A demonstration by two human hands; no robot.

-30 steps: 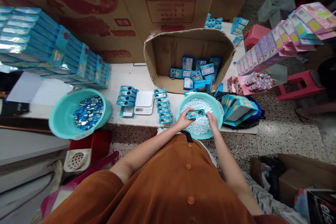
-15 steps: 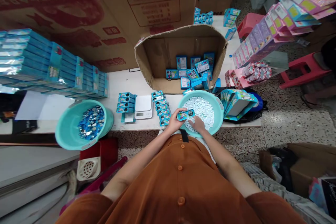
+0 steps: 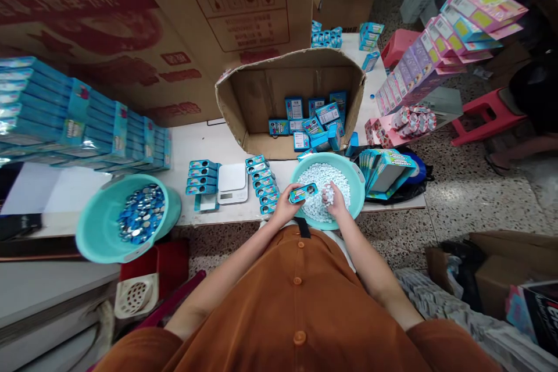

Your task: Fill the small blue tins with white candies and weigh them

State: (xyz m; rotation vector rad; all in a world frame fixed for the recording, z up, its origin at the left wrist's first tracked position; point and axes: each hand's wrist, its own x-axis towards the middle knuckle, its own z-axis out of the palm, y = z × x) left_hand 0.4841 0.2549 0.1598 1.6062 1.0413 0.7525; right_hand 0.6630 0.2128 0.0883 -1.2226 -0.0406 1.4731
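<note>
My left hand (image 3: 286, 206) is closed on a small blue box (image 3: 303, 193) with a round dark opening in its face, held at the left rim of a turquoise basin (image 3: 359, 186). Small white candies (image 3: 320, 207), shaped like pellets, fill the bottom of that basin. Above them, my right hand (image 3: 337, 202) is curled around a clump of the same white pellets, some showing between the fingers. A row of similar blue boxes (image 3: 264, 183) stands just left of the basin. Beside that row is a white kitchen scale (image 3: 232, 183).
An open cardboard box (image 3: 261, 93) behind the basin contains several blue boxes. Another turquoise basin (image 3: 85, 226) with blue and silver pieces is at the left, below stacked blue packs (image 3: 39, 110). Blue cartons (image 3: 387, 173) lie right of my hands; pink boxes (image 3: 410, 75) stand beyond.
My right hand has come up out of the white pellets with a clump in its fingers. The left hand still holds the small box. The whole view has shifted slightly.
</note>
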